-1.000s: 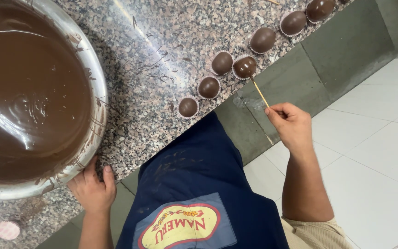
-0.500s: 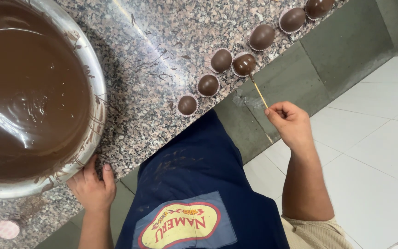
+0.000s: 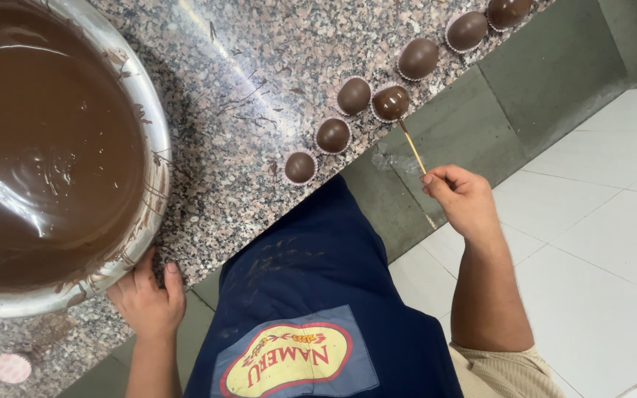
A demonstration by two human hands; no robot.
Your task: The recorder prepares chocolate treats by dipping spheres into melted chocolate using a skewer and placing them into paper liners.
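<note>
1. Pinched between thumb and fingertips, the right hand (image 3: 462,199) has a closed grip on the lower end of a thin wooden skewer (image 3: 411,146). The hand hangs out past the worktop's edge, over the white floor tiles (image 3: 599,295), so the stick can slant up to the worktop from the side.

2. The skewer's far tip meets a glossy, wet-looking chocolate ball (image 3: 391,102) sitting in a small paper cup near the edge of the granite worktop (image 3: 245,66). Whether the tip is stuck in it or only touching it cannot be told. Holding the ball by a stick would keep fingers off the soft coating.

3. That ball lies just beside a duller one (image 3: 353,95). Two more (image 3: 332,135) (image 3: 300,167) step down toward the person, and three larger egg-shaped ones (image 3: 417,58) (image 3: 467,30) (image 3: 509,11) run off to the upper right. All sit in pale paper cups along the edge, each apart from the next, probably so the coatings do not stick together.

4. The left hand (image 3: 147,298) rests against the rim of a big metal bowl (image 3: 158,158), fingers loosely curled on the worktop beside it, with nothing held. It seems placed there to steady the bowl.

5. The bowl is nearly full of smooth melted chocolate (image 3: 46,147), with smears on its rim and streaks on the granite between it and the row.

6. A dark blue apron (image 3: 318,295) with a coloured oval badge presses close to the worktop's edge.
</note>
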